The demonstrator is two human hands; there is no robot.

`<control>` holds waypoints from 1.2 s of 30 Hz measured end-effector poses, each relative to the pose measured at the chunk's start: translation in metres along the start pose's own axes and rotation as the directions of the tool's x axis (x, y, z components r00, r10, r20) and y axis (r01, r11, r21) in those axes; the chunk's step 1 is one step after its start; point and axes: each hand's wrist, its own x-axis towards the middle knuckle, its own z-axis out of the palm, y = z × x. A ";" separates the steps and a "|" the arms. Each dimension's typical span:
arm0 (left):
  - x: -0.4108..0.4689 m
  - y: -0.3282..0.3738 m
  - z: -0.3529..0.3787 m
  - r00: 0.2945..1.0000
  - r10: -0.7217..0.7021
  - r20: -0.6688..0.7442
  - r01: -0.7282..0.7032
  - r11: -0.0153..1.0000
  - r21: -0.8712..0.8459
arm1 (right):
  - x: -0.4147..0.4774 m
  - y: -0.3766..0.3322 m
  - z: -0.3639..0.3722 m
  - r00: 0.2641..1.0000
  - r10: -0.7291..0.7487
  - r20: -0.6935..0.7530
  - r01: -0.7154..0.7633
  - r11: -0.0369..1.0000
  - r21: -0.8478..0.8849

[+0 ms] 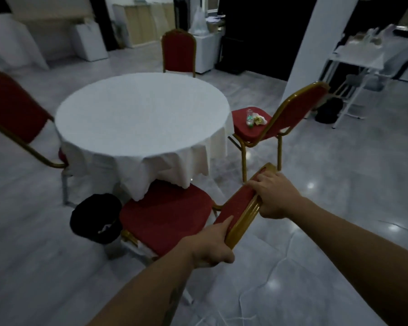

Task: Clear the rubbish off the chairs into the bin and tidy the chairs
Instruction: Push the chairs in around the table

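Note:
A red chair with a gold frame [165, 215] stands right in front of me, its bare seat partly under the tablecloth. My left hand [210, 245] grips the near end of its backrest top. My right hand [276, 196] grips the far end of the same backrest. A black-lined bin [96, 217] sits on the floor just left of this chair. Further right, a second red chair [276, 121] holds rubbish [256, 117] on its seat: a clear cup or bottle and crumpled wrappers.
A round table with a white cloth [141, 118] fills the middle. A red chair [12, 109] stands at its left and another [179, 50] at the far side. A white pillar [316, 38] and a white trolley [363, 57] stand to the right.

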 end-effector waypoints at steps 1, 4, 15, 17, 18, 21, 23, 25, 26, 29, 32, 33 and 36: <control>-0.005 -0.001 0.002 1.000 -0.015 -0.014 0.014 0.999 -0.030 | 0.002 -0.001 -0.002 1.000 -0.027 -0.005 0.027 0.999 -0.022; -0.022 -0.002 0.004 0.997 -0.065 -0.027 0.063 0.995 -0.077 | 0.001 -0.005 -0.009 0.994 -0.108 -0.004 0.108 0.991 -0.082; -0.079 -0.049 -0.028 0.978 -0.179 -0.110 0.184 0.982 0.033 | 0.002 -0.052 -0.016 0.930 -0.365 -0.036 0.366 0.930 0.016; -0.084 -0.065 -0.038 0.965 -0.198 -0.172 0.208 0.977 0.039 | 0.001 -0.053 -0.008 0.929 -0.362 -0.074 0.369 0.917 0.151; -0.087 -0.074 -0.043 0.957 -0.213 -0.199 0.224 0.974 0.034 | -0.001 -0.049 -0.002 0.937 -0.342 -0.074 0.349 0.907 0.234; -0.094 -0.099 -0.056 0.931 -0.245 -0.270 0.256 0.967 0.008 | -0.006 -0.029 0.025 0.979 -0.198 -0.057 0.204 0.901 0.382; -0.097 -0.111 -0.062 0.915 -0.251 -0.316 0.269 0.963 0.015 | -0.006 -0.023 0.038 0.988 -0.130 -0.079 0.151 0.901 0.406; -0.098 -0.124 -0.067 0.899 -0.252 -0.359 0.277 0.961 0.019 | 0.000 -0.031 0.039 0.990 -0.123 -0.072 0.141 0.905 0.401; -0.098 -0.129 -0.069 0.890 -0.257 -0.377 0.285 0.958 0.020 | 0.002 -0.037 0.038 0.990 -0.124 -0.064 0.139 0.911 0.389; -0.098 -0.138 -0.077 0.867 -0.234 -0.439 0.279 0.959 0.041 | 0.014 -0.054 0.034 0.992 -0.109 -0.062 0.124 0.922 0.366; -0.095 -0.143 -0.081 0.821 -0.123 -0.558 0.212 0.972 0.097 | 0.028 -0.066 0.029 0.993 -0.082 -0.085 0.108 0.916 0.386; -0.092 -0.146 -0.083 0.800 -0.107 -0.590 0.201 0.975 0.097 | 0.033 -0.070 0.028 0.993 -0.077 -0.094 0.108 0.915 0.389; -0.085 -0.153 -0.090 0.764 -0.154 -0.626 0.209 0.978 0.015 | 0.048 -0.080 0.025 0.992 -0.060 -0.108 0.098 0.914 0.393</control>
